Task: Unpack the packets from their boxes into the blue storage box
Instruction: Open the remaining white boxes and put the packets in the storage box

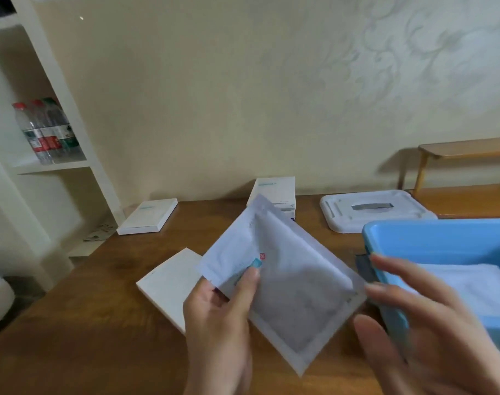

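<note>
White, flat foil packets (283,283) are fanned above the brown wooden table (100,323), pinched by the left hand (220,317). The right hand (422,329) hovers unclenched at three o'clock, before the blue plastic storage box (442,238).

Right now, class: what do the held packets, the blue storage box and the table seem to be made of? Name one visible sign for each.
Packets: probably plastic or foil-laminate film, matte white; sealed flat border, slight flex.
Blue storage box: likely moulded plastic, smooth and slightly glossy; rounded rim, uniform colour.
Table: wood or wood veneer, brown with grain and a soft sheen.
</note>
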A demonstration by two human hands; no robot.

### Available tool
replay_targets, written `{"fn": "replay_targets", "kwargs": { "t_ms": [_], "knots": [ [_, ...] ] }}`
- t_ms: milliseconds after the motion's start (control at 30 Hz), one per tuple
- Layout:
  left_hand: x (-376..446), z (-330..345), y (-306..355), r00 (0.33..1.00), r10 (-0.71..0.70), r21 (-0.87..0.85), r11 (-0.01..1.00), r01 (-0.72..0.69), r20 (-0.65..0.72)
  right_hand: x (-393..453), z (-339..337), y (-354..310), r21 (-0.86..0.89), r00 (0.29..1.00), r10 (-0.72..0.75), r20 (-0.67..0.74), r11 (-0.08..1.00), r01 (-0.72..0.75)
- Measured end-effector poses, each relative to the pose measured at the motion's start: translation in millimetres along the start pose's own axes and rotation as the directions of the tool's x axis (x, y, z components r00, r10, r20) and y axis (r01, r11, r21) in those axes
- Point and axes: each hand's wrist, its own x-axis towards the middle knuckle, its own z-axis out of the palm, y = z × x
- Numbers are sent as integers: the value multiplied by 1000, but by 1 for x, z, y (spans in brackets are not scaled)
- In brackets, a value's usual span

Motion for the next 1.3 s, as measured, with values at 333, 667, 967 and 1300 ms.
{"fn": "replay_targets", "kwargs": {
  "t_ms": [333, 667, 967, 1300],
  "knots": [
    [4, 72, 16, 894, -36, -122, 987, 101, 446, 46, -92, 23, 238, 841, 490, 229, 809, -537],
    [53, 166, -17, 608, 38, 515, 491, -703, 793, 97, -169, 122, -365, 456, 777, 435, 615, -699],
    [38, 184, -36, 404, -335, 480, 185, -858, 851, 83, -151, 130, -661, 312, 822, 477, 569, -489],
    [24, 167, -10, 355, -72, 354, -30, -935, 932, 80, -145, 114, -877, 553, 749, 365, 476, -65]
  ]
}}
